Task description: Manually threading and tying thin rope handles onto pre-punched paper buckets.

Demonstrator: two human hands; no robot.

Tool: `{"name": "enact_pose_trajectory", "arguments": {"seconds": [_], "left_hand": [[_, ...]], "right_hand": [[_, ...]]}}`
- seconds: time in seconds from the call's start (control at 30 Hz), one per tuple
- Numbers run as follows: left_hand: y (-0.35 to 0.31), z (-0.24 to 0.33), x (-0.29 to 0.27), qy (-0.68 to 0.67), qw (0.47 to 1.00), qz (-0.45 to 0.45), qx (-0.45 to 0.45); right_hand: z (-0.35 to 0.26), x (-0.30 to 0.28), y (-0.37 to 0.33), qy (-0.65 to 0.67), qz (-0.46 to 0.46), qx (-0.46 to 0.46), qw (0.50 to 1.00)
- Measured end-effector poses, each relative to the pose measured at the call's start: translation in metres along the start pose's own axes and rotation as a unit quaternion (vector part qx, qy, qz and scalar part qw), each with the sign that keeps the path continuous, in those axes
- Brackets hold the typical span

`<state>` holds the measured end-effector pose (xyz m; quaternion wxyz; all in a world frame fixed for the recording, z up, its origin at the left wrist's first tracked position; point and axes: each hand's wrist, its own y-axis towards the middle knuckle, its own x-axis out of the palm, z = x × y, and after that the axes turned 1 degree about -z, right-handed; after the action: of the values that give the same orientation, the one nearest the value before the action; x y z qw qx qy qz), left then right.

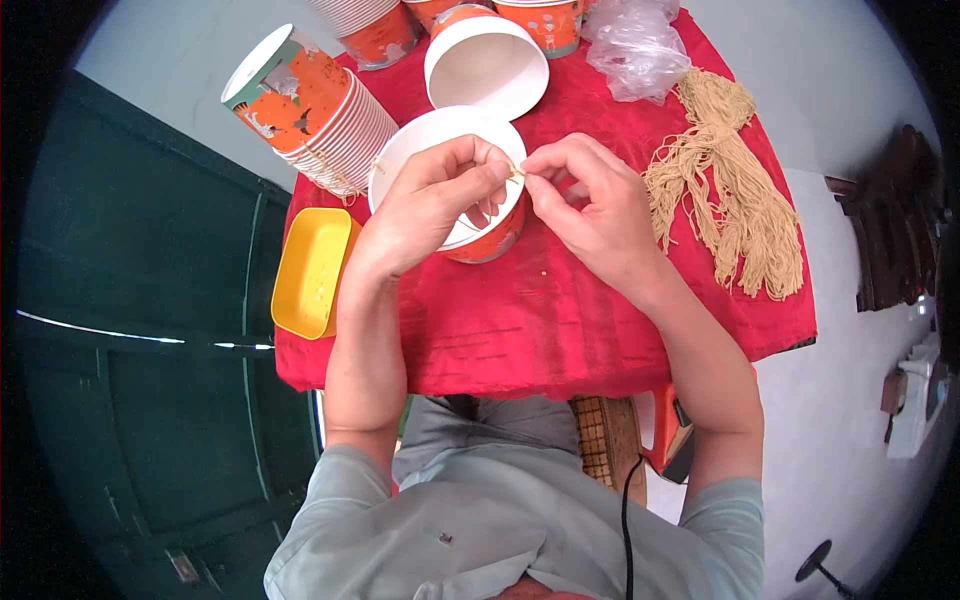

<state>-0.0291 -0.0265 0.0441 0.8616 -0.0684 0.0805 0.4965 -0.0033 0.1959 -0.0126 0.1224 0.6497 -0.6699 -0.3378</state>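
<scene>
My left hand (430, 205) is closed in a pinch above a paper bucket with a white inside and an orange printed outside (492, 245). Between its thumb and forefinger is a short piece of tan string (516, 172). Thumb and forefinger of my right hand (600, 205) pinch the same string from the other side, so the fingertips of both hands almost meet. Part of the bucket is hidden behind my hands. A bit of string also shows at the bucket's left rim. To the right lies a bundle of tan strings (740, 215), tied near its top.
A yellow plastic tub (303, 275) stands at the left table edge. Behind it leans a stack of orange paper buckets (315, 110). Another bucket (487, 65) lies tipped with its white inside showing. A clear plastic bag (635, 50) sits at the back right of the red tablecloth (520, 340).
</scene>
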Motion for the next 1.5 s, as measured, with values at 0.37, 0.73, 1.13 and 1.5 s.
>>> {"name": "enact_pose_trajectory", "arguments": {"seconds": [0.37,0.73,1.13,1.5], "left_hand": [[0.001,-0.004,0.000,-0.002,1.000,0.024,0.016],[0.003,-0.007,0.000,0.013,0.999,0.032,0.008],[0.003,-0.007,0.003,0.013,1.000,0.018,0.020],[0.000,-0.002,0.006,0.007,1.000,0.018,0.021]], "right_hand": [[-0.001,0.001,-0.002,-0.074,-0.007,-0.070,0.995],[0.001,0.008,-0.006,0.035,0.002,0.014,0.999],[0.000,0.009,-0.004,0.070,0.021,0.050,0.996],[0.000,0.005,-0.002,0.040,0.027,0.023,0.999]]}}
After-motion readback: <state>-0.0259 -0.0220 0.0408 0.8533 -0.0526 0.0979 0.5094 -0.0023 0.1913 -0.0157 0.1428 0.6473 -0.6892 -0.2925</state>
